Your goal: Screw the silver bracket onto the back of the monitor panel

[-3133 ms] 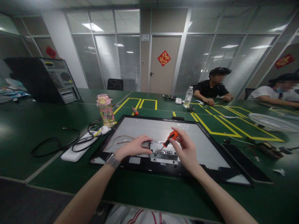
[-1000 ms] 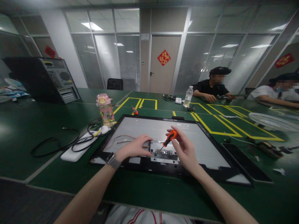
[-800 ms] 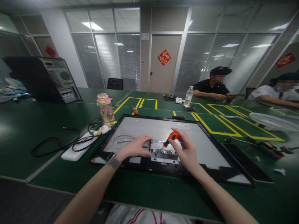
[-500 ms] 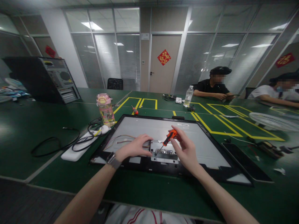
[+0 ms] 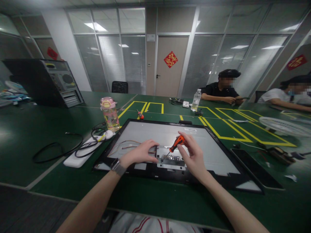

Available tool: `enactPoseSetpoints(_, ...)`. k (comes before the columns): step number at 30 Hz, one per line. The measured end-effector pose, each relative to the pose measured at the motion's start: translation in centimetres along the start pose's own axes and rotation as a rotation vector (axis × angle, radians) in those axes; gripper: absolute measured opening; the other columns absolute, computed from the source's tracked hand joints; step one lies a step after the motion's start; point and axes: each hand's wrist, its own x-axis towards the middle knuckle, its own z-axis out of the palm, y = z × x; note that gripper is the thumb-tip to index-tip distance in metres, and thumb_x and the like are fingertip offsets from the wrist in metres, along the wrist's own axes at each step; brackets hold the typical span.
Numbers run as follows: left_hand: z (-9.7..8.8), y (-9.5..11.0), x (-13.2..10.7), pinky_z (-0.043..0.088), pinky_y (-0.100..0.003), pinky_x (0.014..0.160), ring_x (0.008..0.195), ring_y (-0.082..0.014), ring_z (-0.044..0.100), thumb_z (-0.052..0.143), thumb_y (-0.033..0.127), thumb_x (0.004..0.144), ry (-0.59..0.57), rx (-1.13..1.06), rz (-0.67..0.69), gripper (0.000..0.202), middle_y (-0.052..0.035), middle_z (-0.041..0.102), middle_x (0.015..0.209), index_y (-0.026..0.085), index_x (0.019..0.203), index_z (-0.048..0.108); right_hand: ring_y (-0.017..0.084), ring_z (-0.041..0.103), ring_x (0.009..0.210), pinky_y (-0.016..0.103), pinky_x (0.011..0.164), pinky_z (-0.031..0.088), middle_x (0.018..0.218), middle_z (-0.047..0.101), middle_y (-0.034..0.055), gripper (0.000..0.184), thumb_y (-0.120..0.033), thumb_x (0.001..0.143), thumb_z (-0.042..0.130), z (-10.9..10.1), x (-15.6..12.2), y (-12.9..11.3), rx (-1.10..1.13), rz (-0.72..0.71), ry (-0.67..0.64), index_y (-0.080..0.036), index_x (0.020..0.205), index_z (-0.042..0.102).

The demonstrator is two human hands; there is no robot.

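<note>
In the head view a flat screen panel (image 5: 213, 155) with a grey back and black frame lies on the table. A silver metal bracket (image 5: 170, 167) sits near the middle of its front edge. My right hand (image 5: 193, 155) is closed around the handle of an orange and black screwdriver (image 5: 177, 144). The screwdriver leans, its tip down at the bracket's left part. At the bracket's left edge rests my left hand (image 5: 141, 152), thumb and fingers apart. Thin wires (image 5: 121, 145) run over the panel behind it.
Left of the panel are a white power strip (image 5: 82, 152) with black cables and a pink bottle (image 5: 109, 115). A black phone-like slab (image 5: 256, 168) lies at right. A small red screwdriver (image 5: 140, 115), a water bottle (image 5: 196, 100) and a computer case (image 5: 46, 81) stand farther back. Two people sit across.
Almost nothing differs. The screwdriver's handle has shifted very slightly in my right hand, while my left hand and the panel stay put.
</note>
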Motion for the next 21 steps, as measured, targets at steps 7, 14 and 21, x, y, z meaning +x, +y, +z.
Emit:
enactPoseSetpoints(7,-0.03,0.06,0.02,0.039,-0.034,0.097,0.111,-0.0252,0.051,0.077,0.04,0.068,-0.006,-0.012,-0.01,0.065,-0.0064,0.053,0.121,0.025,0.126,0.051,0.022,0.064,0.096,0.043,0.086,0.052,0.112,0.063,0.0086,0.036,-0.024,0.091,0.052,-0.12,0.05,0.08,0.072,0.033,0.023,-0.027,0.126,0.055)
enactPoseSetpoints(14,-0.23,0.43,-0.05,0.039,-0.035,0.097,0.112,-0.0256,0.051,0.077,0.039,0.069,-0.017,-0.019,-0.024,0.064,-0.0063,0.053,0.121,0.025,0.126,0.051,0.023,0.063,0.101,0.045,0.087,0.052,0.118,0.061,0.0102,0.038,-0.023,0.093,0.046,-0.02,0.17,-0.53,0.133,0.048,-0.021,-0.027,0.131,0.049)
enactPoseSetpoints(21,-0.14,0.23,0.02,0.039,-0.035,0.098,0.112,-0.0259,0.051,0.078,0.038,0.068,-0.009,-0.011,-0.014,0.065,-0.0065,0.053,0.12,0.024,0.126,0.052,0.021,0.062,0.093,0.039,0.082,0.053,0.104,0.061,0.007,0.034,-0.023,0.09,0.054,0.0,0.12,-0.24,0.04,0.033,0.041,-0.028,0.123,0.056)
